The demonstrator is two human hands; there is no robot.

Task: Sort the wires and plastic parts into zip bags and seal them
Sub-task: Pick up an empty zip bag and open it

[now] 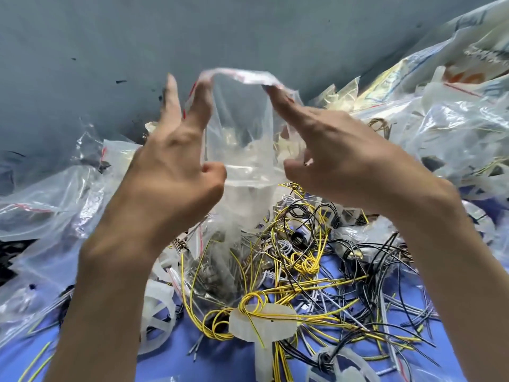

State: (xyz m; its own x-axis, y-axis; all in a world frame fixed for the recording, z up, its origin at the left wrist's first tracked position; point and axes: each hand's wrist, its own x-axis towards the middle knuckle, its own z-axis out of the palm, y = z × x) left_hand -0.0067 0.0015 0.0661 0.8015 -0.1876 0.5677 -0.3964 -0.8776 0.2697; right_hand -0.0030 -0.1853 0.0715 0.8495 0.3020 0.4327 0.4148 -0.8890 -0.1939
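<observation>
Two hands were raised: left hand (pixel 170 172) and right hand (pixel 338 161), fingers straight and spread, stretched open the mouth of one clear zip bag (pixel 242 150) hanging between them, its contents indiscernible. Beneath lay uncountable yellow, black and white wires (pixel 305 264) and translucent plastic parts (pixel 264 323) on a blue table (pixel 220 359), with filled bags (pixel 454 119) heaped at right.

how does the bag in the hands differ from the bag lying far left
The held bag is raised between the left hand and right hand, fingertips at its rim; the left bag lies untouched. The held bag hangs upright, mouth on top; the left bag lies flat and crumpled. Both are clear with a red strip.
</observation>
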